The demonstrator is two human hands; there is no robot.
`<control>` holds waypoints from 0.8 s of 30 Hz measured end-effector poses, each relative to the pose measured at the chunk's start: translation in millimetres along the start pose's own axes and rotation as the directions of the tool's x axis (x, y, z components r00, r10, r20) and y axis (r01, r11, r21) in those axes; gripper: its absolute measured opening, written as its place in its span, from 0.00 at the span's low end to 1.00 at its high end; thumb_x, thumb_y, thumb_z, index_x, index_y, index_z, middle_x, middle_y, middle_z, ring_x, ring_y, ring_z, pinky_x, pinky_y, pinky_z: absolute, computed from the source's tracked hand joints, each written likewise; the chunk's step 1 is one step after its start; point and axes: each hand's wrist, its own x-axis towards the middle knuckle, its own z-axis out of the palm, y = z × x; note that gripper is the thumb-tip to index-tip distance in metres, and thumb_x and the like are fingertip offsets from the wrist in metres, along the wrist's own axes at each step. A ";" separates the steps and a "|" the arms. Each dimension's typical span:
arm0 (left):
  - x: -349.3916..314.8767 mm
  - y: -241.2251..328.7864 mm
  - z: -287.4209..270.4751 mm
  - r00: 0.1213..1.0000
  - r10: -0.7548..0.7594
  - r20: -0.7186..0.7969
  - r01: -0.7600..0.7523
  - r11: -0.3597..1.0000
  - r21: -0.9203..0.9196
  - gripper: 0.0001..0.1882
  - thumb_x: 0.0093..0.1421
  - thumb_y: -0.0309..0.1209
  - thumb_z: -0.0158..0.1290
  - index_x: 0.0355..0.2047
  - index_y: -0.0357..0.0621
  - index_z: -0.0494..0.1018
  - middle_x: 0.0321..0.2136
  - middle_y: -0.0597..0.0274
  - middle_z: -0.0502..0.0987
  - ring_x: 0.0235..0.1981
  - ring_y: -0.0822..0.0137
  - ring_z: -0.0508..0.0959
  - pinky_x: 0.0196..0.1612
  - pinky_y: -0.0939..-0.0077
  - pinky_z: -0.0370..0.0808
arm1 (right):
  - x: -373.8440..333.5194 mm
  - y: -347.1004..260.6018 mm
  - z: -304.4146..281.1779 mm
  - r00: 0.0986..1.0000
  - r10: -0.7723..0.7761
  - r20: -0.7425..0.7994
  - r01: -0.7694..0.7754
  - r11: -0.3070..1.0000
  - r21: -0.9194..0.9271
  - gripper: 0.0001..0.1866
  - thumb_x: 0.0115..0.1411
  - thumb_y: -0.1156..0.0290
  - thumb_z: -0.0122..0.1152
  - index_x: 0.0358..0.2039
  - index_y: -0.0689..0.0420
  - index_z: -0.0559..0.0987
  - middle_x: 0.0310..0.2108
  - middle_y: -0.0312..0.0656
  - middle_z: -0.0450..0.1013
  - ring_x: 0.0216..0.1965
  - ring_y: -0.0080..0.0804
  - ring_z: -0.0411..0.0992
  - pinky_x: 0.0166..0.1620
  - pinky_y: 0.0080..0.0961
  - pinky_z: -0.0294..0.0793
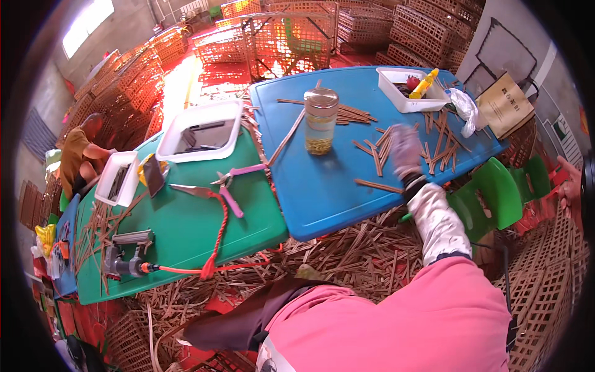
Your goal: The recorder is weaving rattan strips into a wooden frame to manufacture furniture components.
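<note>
My right hand (406,150), in a pale glove with a dark cuff and a shiny white oversleeve, is over the blue table (334,204). Motion smears its fingers, so whether they hold anything is unclear. Thin brown wooden strips (382,149) lie beside and under it, with another loose bunch (443,146) to its right. One single strip (378,186) rests nearer the table's front edge. To the hand's left stands a clear jar (320,124) with a metal lid, pale liquid and sediment at its bottom. My left hand is out of sight.
On the green table (204,235) lie pink-handled cutters (229,186), a pneumatic stapler (127,260) with an orange hose, and white trays (201,130). Green chairs (489,198) stand at right. Strips litter the floor (347,254). Another person (80,152) sits far left; someone's bare hand (569,183) shows far right.
</note>
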 end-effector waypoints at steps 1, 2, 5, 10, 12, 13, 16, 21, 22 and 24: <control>-3.2 -2.8 2.5 1.000 -0.014 0.004 0.014 1.000 0.026 0.09 0.52 0.25 0.51 0.34 0.44 0.75 0.36 0.52 0.70 0.38 0.56 0.72 0.41 0.67 0.72 | 26.5 42.1 -14.8 0.992 0.056 -0.113 -0.081 0.969 -0.232 0.09 0.57 0.66 0.49 0.31 0.55 0.75 0.31 0.45 0.72 0.36 0.43 0.70 0.41 0.32 0.69; -5.3 -6.3 4.9 1.000 -0.027 0.015 0.026 0.998 0.057 0.09 0.52 0.26 0.51 0.34 0.44 0.75 0.37 0.51 0.70 0.38 0.55 0.72 0.41 0.66 0.71 | 47.7 82.0 -32.6 0.990 0.058 -0.132 -0.102 0.930 -0.354 0.10 0.56 0.66 0.49 0.33 0.55 0.76 0.33 0.45 0.72 0.39 0.45 0.69 0.44 0.34 0.68; -12.9 -16.7 9.6 0.997 -0.065 0.032 0.060 0.987 0.146 0.09 0.53 0.28 0.49 0.35 0.43 0.74 0.37 0.50 0.70 0.39 0.54 0.71 0.43 0.65 0.71 | 99.5 180.8 -64.2 0.966 0.257 -0.030 -0.217 0.743 -0.632 0.13 0.52 0.64 0.50 0.36 0.53 0.76 0.39 0.46 0.72 0.45 0.44 0.68 0.49 0.36 0.66; -21.2 -42.6 11.9 0.984 -0.153 0.091 0.120 0.947 0.296 0.12 0.56 0.32 0.47 0.37 0.41 0.73 0.38 0.48 0.71 0.41 0.52 0.71 0.45 0.64 0.69 | 148.8 280.1 -69.9 0.904 0.426 0.018 -0.281 0.627 -0.727 0.21 0.54 0.61 0.47 0.49 0.51 0.70 0.50 0.46 0.66 0.53 0.42 0.63 0.55 0.34 0.61; -24.9 -52.9 10.4 0.975 -0.187 0.117 0.138 0.930 0.341 0.13 0.56 0.34 0.46 0.37 0.40 0.73 0.39 0.47 0.71 0.41 0.52 0.71 0.46 0.63 0.69 | 159.1 303.2 -63.2 0.925 0.380 0.024 -0.237 0.625 -0.744 0.22 0.54 0.62 0.49 0.50 0.52 0.69 0.51 0.47 0.66 0.54 0.42 0.63 0.56 0.32 0.60; -27.3 -56.7 9.2 0.970 -0.205 0.131 0.142 0.915 0.377 0.14 0.57 0.35 0.46 0.38 0.40 0.73 0.39 0.47 0.71 0.42 0.51 0.71 0.46 0.63 0.69 | 162.1 312.3 -59.1 0.925 0.380 0.032 -0.221 0.604 -0.766 0.23 0.53 0.62 0.50 0.51 0.53 0.68 0.51 0.47 0.66 0.54 0.42 0.62 0.56 0.32 0.59; -31.7 -60.7 9.6 0.950 -0.266 0.165 0.170 0.880 0.443 0.16 0.58 0.37 0.45 0.39 0.39 0.72 0.40 0.45 0.72 0.43 0.50 0.71 0.48 0.62 0.68 | 168.0 332.9 -52.2 0.909 0.416 0.028 -0.283 0.665 -0.691 0.26 0.52 0.61 0.55 0.52 0.51 0.66 0.49 0.48 0.67 0.52 0.42 0.64 0.53 0.33 0.62; -24.2 -52.0 11.2 0.868 -0.477 0.139 0.400 0.837 0.374 0.18 0.53 0.41 0.55 0.41 0.43 0.74 0.48 0.46 0.69 0.47 0.53 0.70 0.50 0.64 0.68 | 166.0 351.5 -47.9 0.977 0.215 -0.008 -0.150 0.656 -0.740 0.20 0.52 0.57 0.54 0.47 0.41 0.72 0.41 0.50 0.72 0.46 0.46 0.68 0.49 0.37 0.66; -21.2 -50.6 9.4 0.854 -0.501 0.138 0.423 0.824 0.377 0.18 0.53 0.40 0.54 0.40 0.43 0.74 0.47 0.46 0.69 0.46 0.53 0.70 0.49 0.64 0.68 | 169.2 353.2 -48.0 0.958 0.287 0.003 -0.181 0.612 -0.770 0.20 0.52 0.55 0.52 0.46 0.46 0.73 0.42 0.49 0.71 0.47 0.46 0.67 0.51 0.37 0.65; -17.1 -48.5 7.1 0.856 -0.500 0.133 0.416 0.818 0.396 0.18 0.54 0.40 0.53 0.40 0.42 0.74 0.46 0.47 0.69 0.45 0.54 0.70 0.48 0.65 0.68 | 174.4 355.6 -46.0 0.945 0.325 0.027 -0.169 0.559 -0.812 0.19 0.54 0.55 0.49 0.44 0.47 0.74 0.42 0.49 0.71 0.46 0.47 0.68 0.50 0.38 0.65</control>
